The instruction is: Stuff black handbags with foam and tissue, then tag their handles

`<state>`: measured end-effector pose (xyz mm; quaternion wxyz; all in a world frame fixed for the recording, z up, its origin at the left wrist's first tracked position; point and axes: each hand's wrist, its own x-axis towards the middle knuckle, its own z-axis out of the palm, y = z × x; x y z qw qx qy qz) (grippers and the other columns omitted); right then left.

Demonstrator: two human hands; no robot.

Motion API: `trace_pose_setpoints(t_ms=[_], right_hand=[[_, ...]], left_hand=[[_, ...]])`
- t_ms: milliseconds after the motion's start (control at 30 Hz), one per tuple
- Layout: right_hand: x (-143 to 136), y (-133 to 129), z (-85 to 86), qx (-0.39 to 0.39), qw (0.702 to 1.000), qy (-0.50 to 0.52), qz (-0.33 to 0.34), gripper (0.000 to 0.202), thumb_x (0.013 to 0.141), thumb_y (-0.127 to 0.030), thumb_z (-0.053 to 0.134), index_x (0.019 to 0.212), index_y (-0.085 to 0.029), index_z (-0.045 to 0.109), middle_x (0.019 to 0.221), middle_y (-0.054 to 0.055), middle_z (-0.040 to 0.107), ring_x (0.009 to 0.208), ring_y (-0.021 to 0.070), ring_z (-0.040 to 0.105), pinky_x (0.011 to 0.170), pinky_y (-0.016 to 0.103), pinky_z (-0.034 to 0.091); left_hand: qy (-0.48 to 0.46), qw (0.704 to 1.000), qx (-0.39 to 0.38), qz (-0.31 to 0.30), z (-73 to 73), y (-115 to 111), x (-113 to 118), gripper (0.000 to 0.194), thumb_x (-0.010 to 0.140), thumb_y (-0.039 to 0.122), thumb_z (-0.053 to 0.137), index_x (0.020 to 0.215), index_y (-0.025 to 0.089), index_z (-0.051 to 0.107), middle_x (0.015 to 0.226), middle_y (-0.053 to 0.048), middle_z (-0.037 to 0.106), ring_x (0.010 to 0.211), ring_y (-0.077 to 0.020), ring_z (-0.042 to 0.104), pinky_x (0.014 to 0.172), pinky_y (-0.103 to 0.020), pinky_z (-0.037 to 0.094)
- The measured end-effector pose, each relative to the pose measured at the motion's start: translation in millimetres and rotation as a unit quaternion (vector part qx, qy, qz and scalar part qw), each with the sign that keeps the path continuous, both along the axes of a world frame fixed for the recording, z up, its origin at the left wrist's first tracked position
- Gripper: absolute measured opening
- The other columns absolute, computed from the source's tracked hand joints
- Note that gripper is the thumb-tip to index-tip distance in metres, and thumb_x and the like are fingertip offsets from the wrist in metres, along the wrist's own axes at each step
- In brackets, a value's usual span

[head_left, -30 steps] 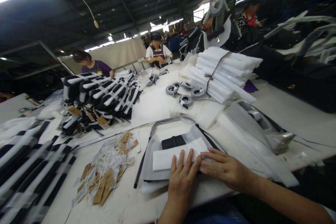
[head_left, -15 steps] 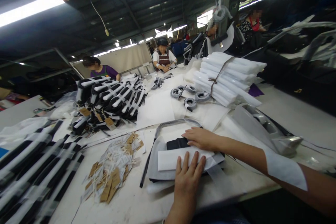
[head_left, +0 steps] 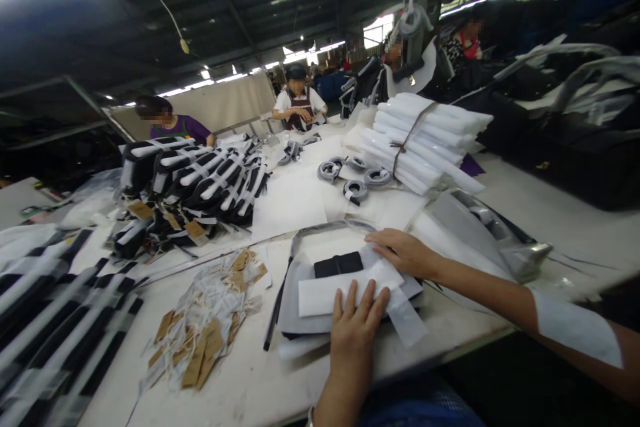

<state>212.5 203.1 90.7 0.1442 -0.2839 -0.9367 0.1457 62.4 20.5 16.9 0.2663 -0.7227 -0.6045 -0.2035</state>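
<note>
A flat grey-and-black bag (head_left: pixel 295 310) lies on the table before me, its wrapped handle (head_left: pixel 320 229) looped toward the back. On it rest a small black folded piece (head_left: pixel 338 265) and, nearer me, a white foam strip (head_left: pixel 313 298). My left hand (head_left: pixel 357 320) presses on the strip with fingers spread. At the bag's upper right, my right hand (head_left: pixel 405 252) touches thin translucent wrapping, fingers extended. A translucent strip (head_left: pixel 407 320) sticks out past the bag's right side.
Tagged labels (head_left: pixel 205 320) are heaped left of the bag. Wrapped black straps (head_left: pixel 45 320) and a strap pile (head_left: pixel 195 177) lie farther left. Behind are grey coils (head_left: pixel 355 191) and a tied white foam bundle (head_left: pixel 417 140). People sit across the table.
My right hand has moved right, off the black piece, which now shows more fully. My left hand remains on the white strip. The view has shifted slightly.
</note>
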Motion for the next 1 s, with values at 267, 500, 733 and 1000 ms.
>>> trace_pose_setpoints(t_ms=[267,500,733,1000], right_hand=[[113,-93,-48.5,-0.002,0.987,0.141,-0.074,0.025,0.097,-0.037,0.057,0.114,-0.024,0.069,0.11,0.008,0.072,0.104,0.0219,0.068,0.092,0.033,0.056],[91,-87,-64.5,0.044,0.996,0.067,-0.049,0.016,0.097,-0.022,0.053,0.091,-0.02,0.068,0.092,0.007,0.069,0.088,0.0206,0.067,0.078,0.031,0.056],[86,-133,-60.3,0.116,0.993,0.009,-0.029,0.022,0.087,-0.004,0.049,0.079,-0.021,0.059,0.076,0.003,0.062,0.068,0.0201,0.059,0.065,0.032,0.044],[95,-181,-65.5,0.094,0.994,0.047,0.025,0.025,0.087,-0.001,0.046,0.076,-0.019,0.058,0.074,0.002,0.062,0.065,0.0174,0.058,0.061,0.028,0.039]], left_hand=[[-0.015,0.996,-0.085,-0.006,13.2,4,-3,0.066,0.093,0.009,0.051,0.151,0.035,0.035,0.151,0.001,0.048,0.136,-0.0257,0.049,0.112,-0.049,0.042],[0.009,0.994,-0.108,-0.006,19.5,2,-4,0.074,0.088,0.001,0.048,0.153,0.032,0.032,0.153,0.001,0.044,0.139,-0.0259,0.045,0.111,-0.05,0.043],[0.017,0.992,-0.124,0.011,19.4,2,-1,0.076,0.087,0.001,0.05,0.154,0.032,0.029,0.156,0.002,0.039,0.141,-0.0261,0.043,0.112,-0.05,0.042],[0.008,0.989,-0.15,0.015,19.2,1,-1,0.076,0.088,0.002,0.05,0.154,0.034,0.029,0.156,0.005,0.038,0.142,-0.0253,0.041,0.113,-0.051,0.042]])
